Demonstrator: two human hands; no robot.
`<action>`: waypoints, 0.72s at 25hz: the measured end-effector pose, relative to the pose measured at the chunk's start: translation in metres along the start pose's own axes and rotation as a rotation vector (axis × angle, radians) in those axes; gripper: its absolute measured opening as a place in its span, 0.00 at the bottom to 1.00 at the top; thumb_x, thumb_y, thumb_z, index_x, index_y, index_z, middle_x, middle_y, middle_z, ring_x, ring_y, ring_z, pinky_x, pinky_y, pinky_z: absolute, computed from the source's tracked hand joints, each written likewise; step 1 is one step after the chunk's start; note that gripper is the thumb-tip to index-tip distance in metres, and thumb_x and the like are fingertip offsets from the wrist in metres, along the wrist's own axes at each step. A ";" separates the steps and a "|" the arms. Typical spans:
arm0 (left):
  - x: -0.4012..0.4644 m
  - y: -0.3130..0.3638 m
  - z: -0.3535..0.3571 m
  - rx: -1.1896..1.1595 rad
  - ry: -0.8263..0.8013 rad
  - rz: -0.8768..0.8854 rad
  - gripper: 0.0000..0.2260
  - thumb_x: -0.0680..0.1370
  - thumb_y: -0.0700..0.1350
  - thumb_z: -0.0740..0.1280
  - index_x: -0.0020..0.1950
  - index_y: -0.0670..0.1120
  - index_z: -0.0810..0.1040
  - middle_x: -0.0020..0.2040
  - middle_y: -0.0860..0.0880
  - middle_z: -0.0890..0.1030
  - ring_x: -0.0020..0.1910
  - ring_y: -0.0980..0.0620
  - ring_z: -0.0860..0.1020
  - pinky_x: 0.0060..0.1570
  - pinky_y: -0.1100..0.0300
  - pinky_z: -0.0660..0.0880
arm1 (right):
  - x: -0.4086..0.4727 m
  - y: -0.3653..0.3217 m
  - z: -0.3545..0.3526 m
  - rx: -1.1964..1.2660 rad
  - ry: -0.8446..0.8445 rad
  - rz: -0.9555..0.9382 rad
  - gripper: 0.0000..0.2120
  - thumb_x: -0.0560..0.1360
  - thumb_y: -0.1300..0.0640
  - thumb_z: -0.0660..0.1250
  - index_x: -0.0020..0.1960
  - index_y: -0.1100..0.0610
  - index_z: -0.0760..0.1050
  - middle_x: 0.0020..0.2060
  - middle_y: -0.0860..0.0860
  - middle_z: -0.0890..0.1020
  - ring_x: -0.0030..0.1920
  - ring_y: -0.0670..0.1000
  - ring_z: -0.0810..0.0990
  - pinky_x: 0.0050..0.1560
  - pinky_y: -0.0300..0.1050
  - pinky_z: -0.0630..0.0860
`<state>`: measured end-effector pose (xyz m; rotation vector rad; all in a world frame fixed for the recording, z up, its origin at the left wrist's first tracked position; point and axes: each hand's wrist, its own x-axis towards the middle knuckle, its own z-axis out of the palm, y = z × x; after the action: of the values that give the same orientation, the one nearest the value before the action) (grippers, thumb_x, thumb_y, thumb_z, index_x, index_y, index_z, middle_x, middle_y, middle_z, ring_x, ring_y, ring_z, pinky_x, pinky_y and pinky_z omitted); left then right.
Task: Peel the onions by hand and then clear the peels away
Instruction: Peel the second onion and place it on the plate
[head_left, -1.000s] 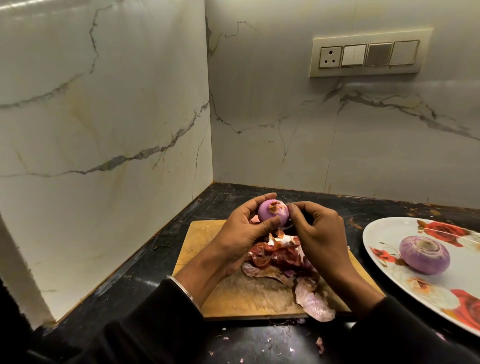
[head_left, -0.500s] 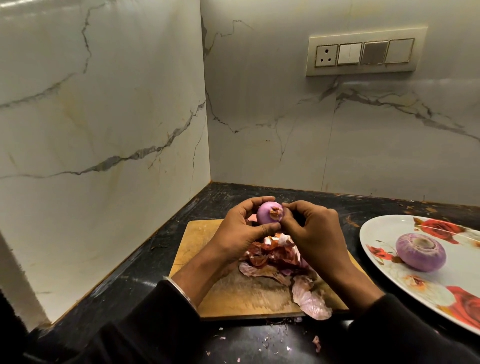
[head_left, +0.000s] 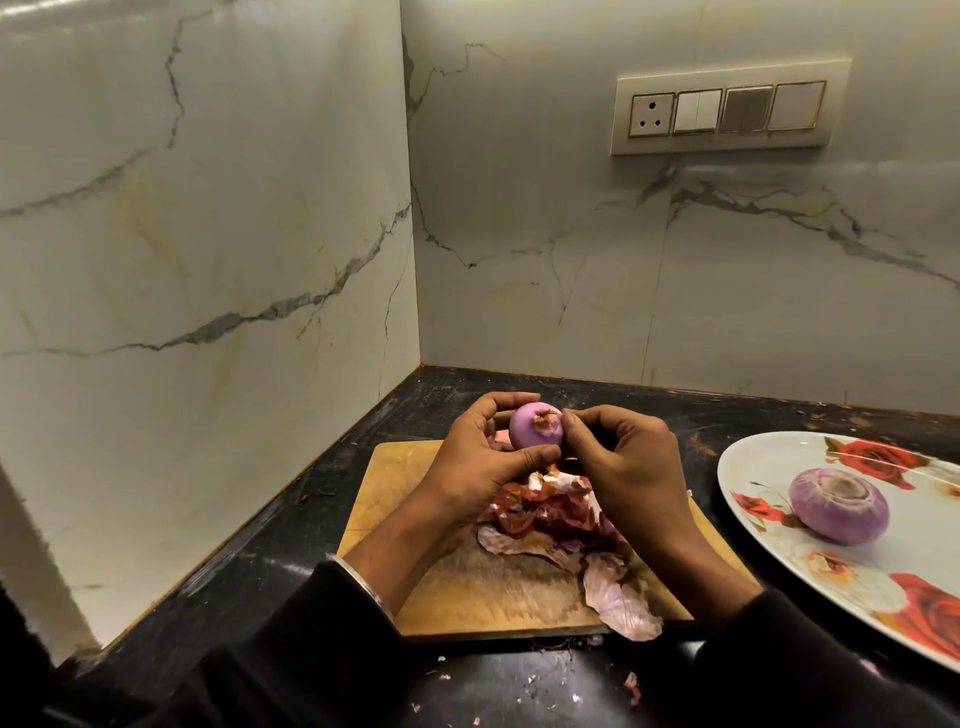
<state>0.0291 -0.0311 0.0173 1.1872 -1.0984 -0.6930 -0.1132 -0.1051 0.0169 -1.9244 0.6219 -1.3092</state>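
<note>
Left hand (head_left: 478, 457) still grasps the small purple peeled onion (head_left: 535, 426), now turned so its root scrap faces right hand (head_left: 618, 462) at 3 o'clock, fingertips (head_left: 570, 422) pinching it—peeling nearly finished.

The gripped onion (head_left: 535, 426) is purple. Below it lie reddish-brown peels (head_left: 550, 512). Right sits a white, red-rose-patterned plate (head_left: 753, 467).

Marble walls (head_left: 208, 234) close off left and rear. Peel heap (head_left: 556, 519) covers cutting board (head_left: 395, 483) centre; board's left strip bare. Floral plate (head_left: 753, 467) blocks right. Dark counter (head_left: 597, 400) behind board open.
</note>
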 end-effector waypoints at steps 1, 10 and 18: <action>-0.001 0.000 0.001 0.023 -0.003 0.012 0.24 0.70 0.34 0.76 0.63 0.48 0.76 0.58 0.48 0.81 0.51 0.54 0.84 0.46 0.61 0.81 | -0.001 0.000 0.000 -0.026 0.010 -0.007 0.04 0.76 0.59 0.70 0.49 0.57 0.83 0.37 0.48 0.85 0.38 0.46 0.85 0.39 0.44 0.84; 0.000 0.003 0.002 -0.179 -0.036 -0.062 0.23 0.70 0.34 0.75 0.63 0.46 0.78 0.58 0.45 0.82 0.52 0.50 0.84 0.48 0.57 0.82 | -0.003 0.002 0.002 0.106 0.095 0.074 0.02 0.76 0.60 0.71 0.47 0.59 0.82 0.38 0.52 0.85 0.38 0.49 0.85 0.40 0.46 0.84; -0.001 0.004 0.001 -0.247 -0.021 -0.095 0.23 0.72 0.32 0.73 0.65 0.45 0.76 0.57 0.43 0.82 0.53 0.47 0.84 0.44 0.58 0.82 | -0.001 -0.001 0.005 0.343 -0.005 0.219 0.09 0.78 0.55 0.68 0.57 0.55 0.78 0.47 0.54 0.85 0.47 0.52 0.86 0.44 0.51 0.84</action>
<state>0.0270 -0.0300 0.0204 1.0260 -0.9476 -0.8897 -0.1088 -0.1024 0.0156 -1.5361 0.5473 -1.1848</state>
